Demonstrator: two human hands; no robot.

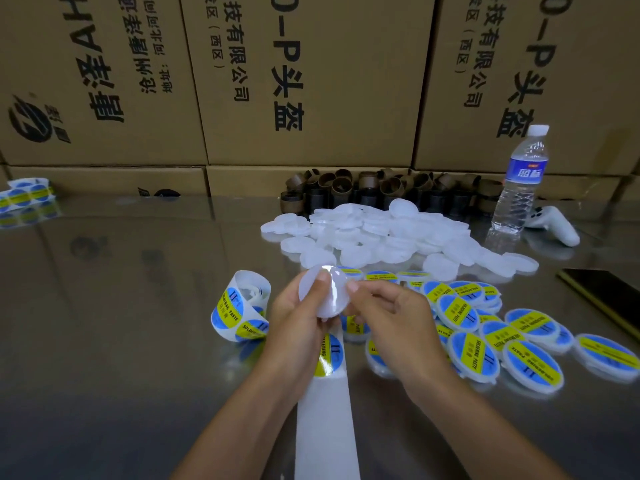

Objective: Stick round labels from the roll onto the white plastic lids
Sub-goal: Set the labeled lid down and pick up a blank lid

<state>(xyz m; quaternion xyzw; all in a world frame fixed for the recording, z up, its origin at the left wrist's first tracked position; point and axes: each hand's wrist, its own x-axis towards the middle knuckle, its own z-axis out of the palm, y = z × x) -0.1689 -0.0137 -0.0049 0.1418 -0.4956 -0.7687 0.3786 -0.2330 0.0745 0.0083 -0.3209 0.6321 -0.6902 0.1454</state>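
Both hands hold one white plastic lid (323,296) tilted up at the middle of the table. My left hand (298,327) grips its left edge with the thumb on its face. My right hand (384,317) pinches its right edge. A roll of blue and yellow round labels (240,306) stands to the left of my hands. Its white backing strip (325,420) runs toward me under my wrists, with one label (327,358) on it. A heap of bare white lids (381,233) lies behind. Labelled lids (502,334) lie spread to the right.
Cardboard boxes (311,81) wall off the back. Several brown cardboard cores (381,188) stand before them. A water bottle (519,181) and a white controller (554,223) stand at the back right. A dark phone (602,292) lies at the right edge, another label roll (27,195) far left.
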